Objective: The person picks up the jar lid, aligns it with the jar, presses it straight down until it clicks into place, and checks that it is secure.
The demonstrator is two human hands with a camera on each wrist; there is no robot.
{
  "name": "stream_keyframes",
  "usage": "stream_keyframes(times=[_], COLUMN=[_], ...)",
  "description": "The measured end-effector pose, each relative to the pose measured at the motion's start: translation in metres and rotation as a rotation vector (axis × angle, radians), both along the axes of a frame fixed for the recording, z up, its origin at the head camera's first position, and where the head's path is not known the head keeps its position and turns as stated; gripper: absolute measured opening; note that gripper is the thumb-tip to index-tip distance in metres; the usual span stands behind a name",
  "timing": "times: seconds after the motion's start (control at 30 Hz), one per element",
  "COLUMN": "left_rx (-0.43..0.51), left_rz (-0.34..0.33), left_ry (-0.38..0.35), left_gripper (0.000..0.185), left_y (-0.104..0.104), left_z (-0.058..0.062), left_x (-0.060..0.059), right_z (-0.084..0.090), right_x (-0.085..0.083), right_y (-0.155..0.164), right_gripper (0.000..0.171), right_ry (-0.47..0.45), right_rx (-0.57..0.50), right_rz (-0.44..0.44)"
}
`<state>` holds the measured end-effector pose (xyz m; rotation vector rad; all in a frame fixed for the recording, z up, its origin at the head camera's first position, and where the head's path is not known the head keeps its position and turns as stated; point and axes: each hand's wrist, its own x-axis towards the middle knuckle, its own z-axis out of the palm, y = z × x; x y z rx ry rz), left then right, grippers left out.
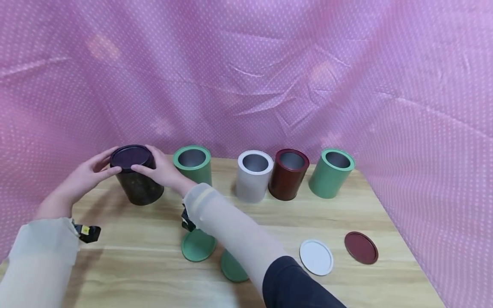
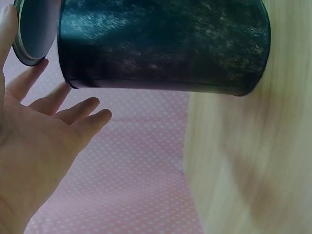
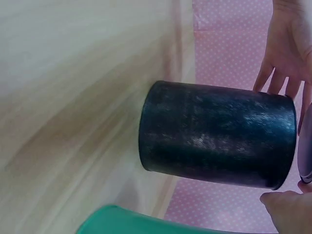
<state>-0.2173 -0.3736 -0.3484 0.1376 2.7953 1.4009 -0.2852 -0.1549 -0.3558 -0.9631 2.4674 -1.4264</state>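
Observation:
At the left of the head view, a black canister stands upright on the table. A dark round lid is over its mouth, gripped at the rim by both hands. My left hand holds the lid's left side, and my right hand holds its right side. In the left wrist view, a narrow gap separates the lid from the canister. The right wrist view also shows the lid apart from the canister's top edge. Some fingertips of the left hand are near or against the canister's side.
Open-topped canisters stand along the back: green, white, dark red and another green. Two green lids, a white lid and a dark red lid lie in front. Pink dotted cloth surrounds the wooden table.

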Motion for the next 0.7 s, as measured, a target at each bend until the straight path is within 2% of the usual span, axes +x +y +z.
stream_keyframes(times=[0.17,0.3,0.53,0.7], left_rx=[0.006,0.04,0.111,0.118], left_rz=[-0.02,-0.023,-0.06,-0.05], left_ry=[0.029,0.029,-0.021,-0.07], left_gripper=[0.065,0.065,0.065,0.066], left_y=[-0.01,-0.015,-0.009,-0.009], left_z=[-0.012,-0.015,-0.017,-0.018], left_x=[-0.001,-0.003,-0.013,-0.015], right_z=[-0.007,-0.01,-0.017,-0.02], right_x=[-0.001,-0.003,-0.009,-0.012], right_y=[-0.008,-0.014,-0.012,-0.014], right_gripper=[0.069,0.07,0.066,0.065], right_ry=[-0.005,-0.034,-0.118,-0.095], right_rx=[0.015,0.006,-0.078,-0.045], right_rz=[-0.013,-0.026,-0.035,-0.032])
